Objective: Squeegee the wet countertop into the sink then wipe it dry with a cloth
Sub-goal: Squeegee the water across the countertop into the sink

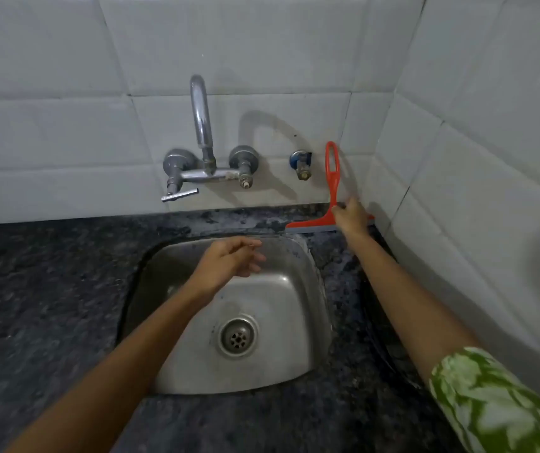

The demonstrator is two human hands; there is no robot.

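A red squeegee [331, 178] with a grey blade stands upright against the tiled back wall, its blade on the dark speckled countertop [49, 289] behind the sink's right corner. My right hand [352, 217] grips the squeegee where the handle meets the blade. A steel sink [298, 322] is set in the countertop below. My left hand [229, 259] hovers over the sink's far side, fingers relaxed and holding nothing. No cloth is in view.
A chrome wall tap [201, 125] with two valves and a lever hangs over the sink's back edge. A small blue-collared valve [301, 165] sticks out beside the squeegee handle. A tiled side wall [474, 174] closes the counter on the right.
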